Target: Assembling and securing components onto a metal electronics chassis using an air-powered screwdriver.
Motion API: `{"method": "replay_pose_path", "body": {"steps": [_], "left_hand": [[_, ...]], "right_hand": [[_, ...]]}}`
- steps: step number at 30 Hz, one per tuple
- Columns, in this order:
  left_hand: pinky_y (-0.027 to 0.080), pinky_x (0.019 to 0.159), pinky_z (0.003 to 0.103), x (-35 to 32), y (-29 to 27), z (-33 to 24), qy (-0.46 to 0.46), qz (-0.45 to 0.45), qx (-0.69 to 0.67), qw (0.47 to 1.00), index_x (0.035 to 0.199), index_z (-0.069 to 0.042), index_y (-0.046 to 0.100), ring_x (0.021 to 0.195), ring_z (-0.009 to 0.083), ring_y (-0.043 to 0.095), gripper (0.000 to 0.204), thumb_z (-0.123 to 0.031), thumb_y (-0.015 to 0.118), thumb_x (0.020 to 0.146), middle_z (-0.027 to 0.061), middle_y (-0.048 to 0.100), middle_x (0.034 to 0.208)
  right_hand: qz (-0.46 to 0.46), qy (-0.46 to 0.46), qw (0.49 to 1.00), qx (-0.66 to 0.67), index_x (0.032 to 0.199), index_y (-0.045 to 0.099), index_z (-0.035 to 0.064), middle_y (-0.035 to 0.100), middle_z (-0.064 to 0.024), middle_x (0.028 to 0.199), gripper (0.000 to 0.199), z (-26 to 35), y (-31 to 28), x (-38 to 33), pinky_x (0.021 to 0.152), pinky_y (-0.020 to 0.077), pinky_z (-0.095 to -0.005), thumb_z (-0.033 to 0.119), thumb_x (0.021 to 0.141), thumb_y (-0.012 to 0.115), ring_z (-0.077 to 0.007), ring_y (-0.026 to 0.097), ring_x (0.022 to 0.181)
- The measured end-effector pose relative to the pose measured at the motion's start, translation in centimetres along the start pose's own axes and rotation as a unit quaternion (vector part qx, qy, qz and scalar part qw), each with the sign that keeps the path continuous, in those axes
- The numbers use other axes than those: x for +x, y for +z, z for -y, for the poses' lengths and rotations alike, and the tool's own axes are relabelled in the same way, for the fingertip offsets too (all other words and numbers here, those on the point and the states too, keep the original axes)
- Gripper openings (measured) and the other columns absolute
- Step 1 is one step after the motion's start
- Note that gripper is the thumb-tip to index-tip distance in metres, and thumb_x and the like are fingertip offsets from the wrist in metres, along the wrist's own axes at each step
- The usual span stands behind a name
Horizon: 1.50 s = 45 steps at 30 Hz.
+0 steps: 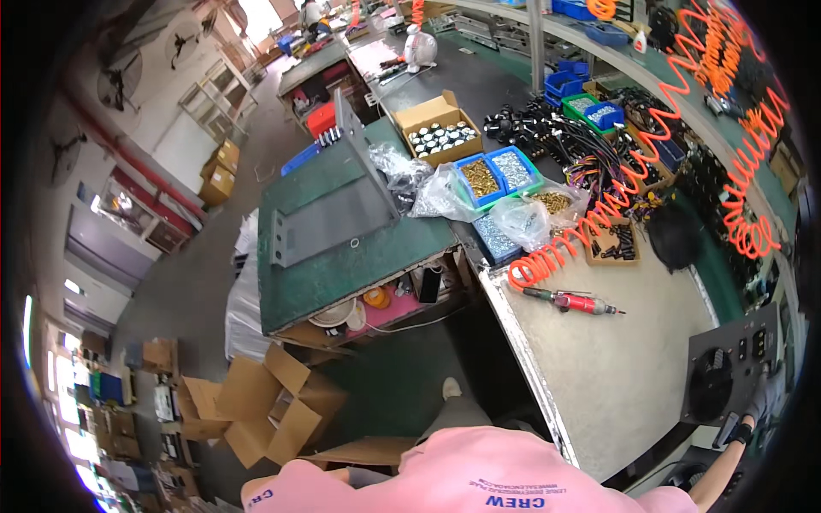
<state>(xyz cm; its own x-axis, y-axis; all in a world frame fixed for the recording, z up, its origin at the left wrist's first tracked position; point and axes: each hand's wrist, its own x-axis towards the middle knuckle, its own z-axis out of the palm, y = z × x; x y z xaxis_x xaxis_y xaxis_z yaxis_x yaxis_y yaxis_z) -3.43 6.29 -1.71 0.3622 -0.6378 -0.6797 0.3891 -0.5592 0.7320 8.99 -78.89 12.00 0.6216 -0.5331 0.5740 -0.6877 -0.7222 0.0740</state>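
touching a flat, round-grilled dark panel (737,366), the right hand (759,403)'s grip, like the left hand's, is unclear

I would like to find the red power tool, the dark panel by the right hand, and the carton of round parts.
Red power tool (583,303), head view: its red body.
Dark panel (739,381), head view: its flat face.
Carton (453,154), head view: its near wall.

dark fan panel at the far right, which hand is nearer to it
Right: the right hand is at the lower right edge of the dark panel; the left hand is hidden, its arm far off at lower left.
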Motion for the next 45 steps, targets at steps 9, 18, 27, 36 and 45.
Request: {"method": "replay_pose_path", "body": {"steps": [9, 18, 27, 36, 45], "left_hand": [[0.049, 0.073, 0.03, -4.3, -0.4, 9.9, -0.014, 0.11, -0.105, 0.988, 0.114, -0.005, 0.051, 0.092, 0.0162, 0.053, 0.038, -0.025, 0.055, 0.081, 0.0088, 0.055, 0.105], [0.045, 0.077, 0.031, -14.7, -13.2, 9.9, -0.016, -0.14, 0.0, 0.99, 0.101, -0.003, 0.06, 0.086, 0.0168, 0.055, 0.032, -0.029, 0.055, 0.083, 0.0071, 0.061, 0.094], [0.046, 0.072, 0.027, -17.7, -24.0, 12.9, -0.005, -0.558, -0.275, 0.783, 0.107, -0.002, 0.054, 0.08, 0.0119, 0.054, 0.035, -0.029, 0.052, 0.085, 0.0037, 0.057, 0.091], [0.046, 0.07, 0.031, -15.8, -30.7, 16.3, 0.004, -0.687, -0.258, 0.68, 0.099, -0.003, 0.056, 0.082, 0.0205, 0.057, 0.028, -0.023, 0.058, 0.08, 0.0096, 0.057, 0.091], [0.041, 0.084, 0.042, -21.7, -47.1, 18.1, -0.094, -0.863, 0.042, 0.494, 0.112, -0.003, 0.046, 0.099, 0.0371, 0.049, 0.043, -0.02, 0.062, 0.075, 0.0206, 0.052, 0.105]], "right_hand": [[-0.056, -0.095, 0.993, -0.033, 0.118, 0.045, 0.0105, 0.052, -0.0129, 0.115, 0.05, 23.1, -3.4, -7.9, 0.086, 0.0414, -0.0385, 0.022, 0.072, 0.061, -0.0293, 0.048, 0.106], [0.077, -0.532, 0.694, 0.479, 0.117, 0.043, 0.0017, 0.048, -0.0189, 0.111, 0.047, 69.8, -18.4, -24.8, 0.089, 0.0372, -0.0396, 0.02, 0.077, 0.06, -0.0364, 0.046, 0.102], [0.384, -0.399, 0.599, 0.579, 0.131, 0.03, -0.004, 0.044, -0.0208, 0.126, 0.072, 90.8, -17.0, -24.0, 0.096, 0.0319, -0.0328, 0.027, 0.075, 0.064, -0.0275, 0.042, 0.117], [0.498, -0.278, 0.501, 0.651, 0.121, 0.042, -0.0009, 0.048, -0.0062, 0.109, 0.047, 96.4, -7.1, -25.5, 0.085, 0.0393, -0.0296, 0.006, 0.077, 0.058, -0.0145, 0.046, 0.095], [0.549, -0.263, 0.479, 0.633, 0.097, 0.047, 0.0058, 0.045, -0.0013, 0.088, 0.033, 86.5, -24.3, -32.4, 0.074, 0.0415, -0.0277, -0.001, 0.066, 0.055, -0.0135, 0.047, 0.082]]}}
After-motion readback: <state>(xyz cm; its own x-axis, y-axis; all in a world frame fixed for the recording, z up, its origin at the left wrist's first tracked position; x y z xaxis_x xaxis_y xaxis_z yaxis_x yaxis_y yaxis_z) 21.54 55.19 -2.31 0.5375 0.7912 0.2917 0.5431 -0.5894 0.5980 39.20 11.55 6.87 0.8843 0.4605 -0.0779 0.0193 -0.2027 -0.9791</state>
